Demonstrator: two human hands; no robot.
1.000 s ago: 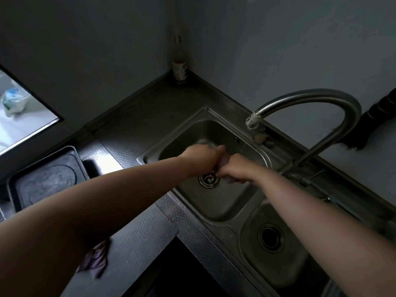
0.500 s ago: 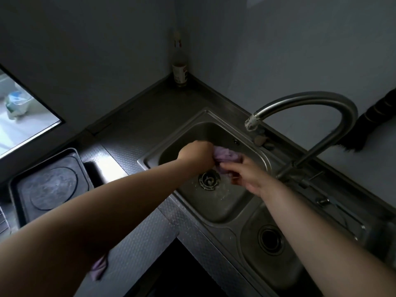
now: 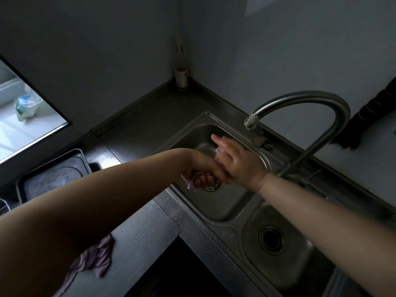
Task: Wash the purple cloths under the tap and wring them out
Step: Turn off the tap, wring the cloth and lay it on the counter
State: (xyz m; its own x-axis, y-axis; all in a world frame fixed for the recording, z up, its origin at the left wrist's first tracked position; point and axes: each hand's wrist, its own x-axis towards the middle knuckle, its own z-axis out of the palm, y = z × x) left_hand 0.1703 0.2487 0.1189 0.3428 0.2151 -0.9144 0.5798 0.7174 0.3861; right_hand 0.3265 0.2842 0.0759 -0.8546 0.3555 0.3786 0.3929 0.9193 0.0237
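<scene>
Cloths (image 3: pixel 194 182): two; hands (image 3: pixel 218 168): two; basins (image 3: pixel 216 207): two.

Home kitchen corner — dim, plain, lived-in.

Marked as such by a stainless double-bowl sink (image 3: pixel 216 213) set into a textured metal counter (image 3: pixel 137 228), with a tall arched tap (image 3: pixel 317 101) over the far bowl and a round drain in each. Bottle (image 3: pixel 181 76) tucked upright into the wall corner, dark square tray (image 3: pixel 51 179) on the counter's left — and a window (image 3: pixel 23 116) beside it opening onto daylight.
</scene>
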